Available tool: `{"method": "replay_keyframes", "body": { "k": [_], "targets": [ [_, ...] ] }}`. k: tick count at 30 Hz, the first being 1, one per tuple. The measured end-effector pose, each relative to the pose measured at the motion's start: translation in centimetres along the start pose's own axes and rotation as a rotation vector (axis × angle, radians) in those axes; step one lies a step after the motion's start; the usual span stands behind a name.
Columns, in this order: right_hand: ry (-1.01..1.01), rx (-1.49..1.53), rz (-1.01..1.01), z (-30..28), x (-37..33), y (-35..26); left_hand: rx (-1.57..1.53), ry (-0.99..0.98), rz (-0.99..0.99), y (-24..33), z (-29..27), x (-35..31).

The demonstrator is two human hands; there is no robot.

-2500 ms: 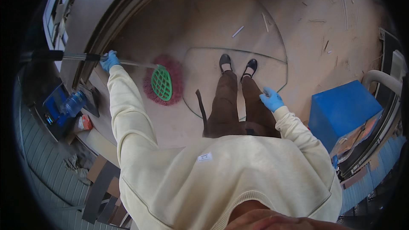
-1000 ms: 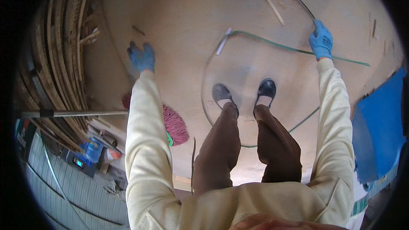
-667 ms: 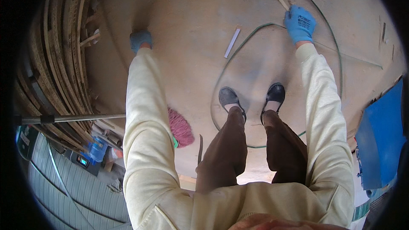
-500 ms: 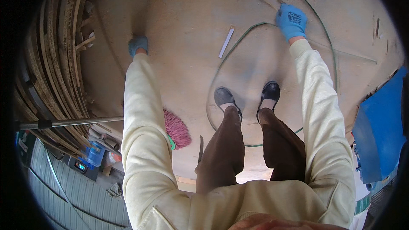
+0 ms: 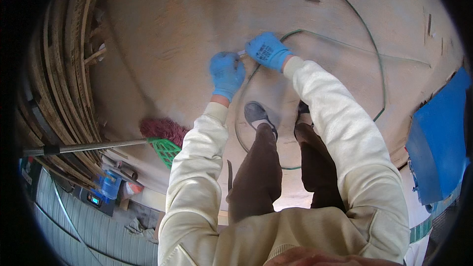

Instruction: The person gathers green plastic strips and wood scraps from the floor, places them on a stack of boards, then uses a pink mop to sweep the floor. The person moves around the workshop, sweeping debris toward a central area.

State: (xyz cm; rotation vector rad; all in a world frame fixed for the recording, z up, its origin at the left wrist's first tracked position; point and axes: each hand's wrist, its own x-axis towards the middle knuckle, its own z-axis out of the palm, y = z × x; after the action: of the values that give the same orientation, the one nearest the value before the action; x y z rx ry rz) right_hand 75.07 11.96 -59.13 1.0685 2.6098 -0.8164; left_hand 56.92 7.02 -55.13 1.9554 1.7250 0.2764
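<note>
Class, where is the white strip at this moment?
In the head view, upper middle, the white strip, partly hidden, shows between the left hand and right hand, ahead of the left shoe.

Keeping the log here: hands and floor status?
Left hand, right hand close together. White strip between them, grip unclear. Green band on floor beside right hand.

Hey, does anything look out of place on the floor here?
Yes: a thin green strap lies in a loose loop around the dark shoes, rather than coiled away. A small dark scrap also lies loose farther ahead.
</note>
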Motion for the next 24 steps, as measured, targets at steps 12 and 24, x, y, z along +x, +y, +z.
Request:
{"method": "replay_keyframes", "body": {
  "k": [12, 24],
  "targets": [
    [0.053, 0.525, 0.249, -0.9, -6.5, 1.0, -0.239, -0.411, 0.058, 3.8, 2.2, 1.6],
    [0.611, -0.054, 0.804, -2.7, -12.1, 13.3, -0.523, -0.418, -0.554, 4.6, 0.8, 1.2]
  ]
}}
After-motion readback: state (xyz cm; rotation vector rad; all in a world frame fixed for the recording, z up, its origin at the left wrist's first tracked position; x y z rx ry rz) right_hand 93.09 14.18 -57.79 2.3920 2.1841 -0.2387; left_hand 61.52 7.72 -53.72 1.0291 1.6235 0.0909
